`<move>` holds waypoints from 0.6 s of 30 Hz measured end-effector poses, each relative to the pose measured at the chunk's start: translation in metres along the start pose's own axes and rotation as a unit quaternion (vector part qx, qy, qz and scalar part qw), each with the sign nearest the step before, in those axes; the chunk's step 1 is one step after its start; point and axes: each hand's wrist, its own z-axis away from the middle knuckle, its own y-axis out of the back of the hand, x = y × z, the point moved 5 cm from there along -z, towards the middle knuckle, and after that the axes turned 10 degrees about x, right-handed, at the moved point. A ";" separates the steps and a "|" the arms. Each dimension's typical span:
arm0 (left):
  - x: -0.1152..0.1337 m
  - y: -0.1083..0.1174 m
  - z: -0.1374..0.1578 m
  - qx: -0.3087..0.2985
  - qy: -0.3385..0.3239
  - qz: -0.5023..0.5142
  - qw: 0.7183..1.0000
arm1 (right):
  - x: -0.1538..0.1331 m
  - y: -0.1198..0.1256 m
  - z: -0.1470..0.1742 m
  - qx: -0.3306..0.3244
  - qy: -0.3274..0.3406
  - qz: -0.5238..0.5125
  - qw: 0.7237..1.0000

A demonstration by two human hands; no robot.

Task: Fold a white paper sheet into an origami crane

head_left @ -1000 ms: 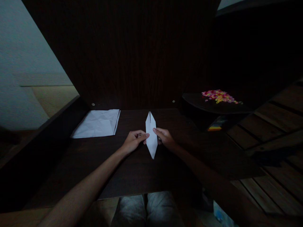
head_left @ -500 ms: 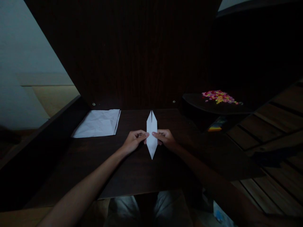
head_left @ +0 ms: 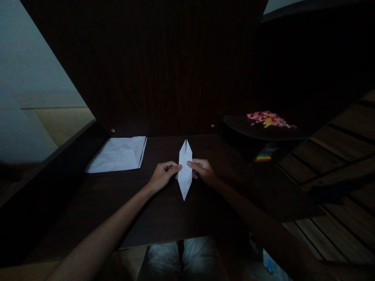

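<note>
A white folded paper [head_left: 184, 177], long and narrow with pointed ends, is held upright in the middle of the view. Its far end is split into two points by a slit; the near end comes to one point. My left hand [head_left: 165, 175] pinches its left edge, thumb on the front face and fingers behind. On the opposite edge my right hand [head_left: 203, 170] grips it the same way, its thumb lying nearer the paper's middle. The fingertips behind the paper are partly hidden.
Creased white sheets [head_left: 118, 154] lie stacked at the left of the dark desk [head_left: 152, 222]. On a raised shelf [head_left: 243, 127] to the right sits a heap of small colourful pieces [head_left: 268, 119]. A tall dark panel [head_left: 152, 70] stands behind, and a low side wall [head_left: 52, 179] borders the left.
The whole view has shifted slightly, so the paper and hands appear a little further left. The paper leans slightly differently, its near tip lower. Both hands keep their hold on it.
</note>
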 end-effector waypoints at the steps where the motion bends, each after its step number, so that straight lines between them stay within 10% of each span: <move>1: 0.000 0.000 0.000 0.006 0.005 0.006 1.000 | 0.000 0.000 0.000 -0.004 -0.002 0.000 1.000; 18: -0.001 -0.003 0.003 0.003 -0.076 0.004 0.997 | -0.004 -0.010 0.007 -0.055 -0.031 -0.021 0.998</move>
